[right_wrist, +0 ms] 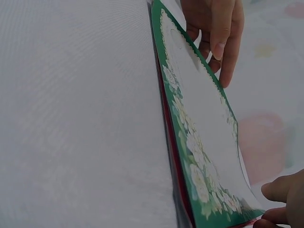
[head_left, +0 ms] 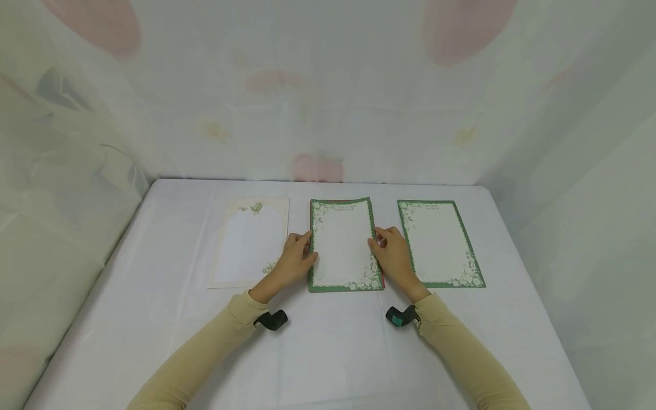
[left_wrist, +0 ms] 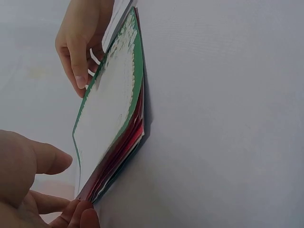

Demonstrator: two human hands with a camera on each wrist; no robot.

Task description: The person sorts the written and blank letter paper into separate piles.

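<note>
In the head view, a stack of green-bordered stationery paper (head_left: 342, 245) lies at the middle of the table, red sheets showing under its top sheet. My left hand (head_left: 296, 259) is at its left edge and my right hand (head_left: 393, 256) at its right edge. In the left wrist view, the left fingertips (left_wrist: 78, 209) touch the edge of the uneven stack, while the thumb stays apart from the paper. The right wrist view has the right fingertips (right_wrist: 275, 216) at a corner of the top sheet, the thumb held above.
On the left lies a cream-bordered sheet (head_left: 251, 245), partly behind the left hand. Another green-bordered sheet (head_left: 441, 245) lies on the right, near the right hand. A white cloth covers the table (head_left: 333, 353), and patterned curtains (head_left: 318, 114) stand behind and at both sides.
</note>
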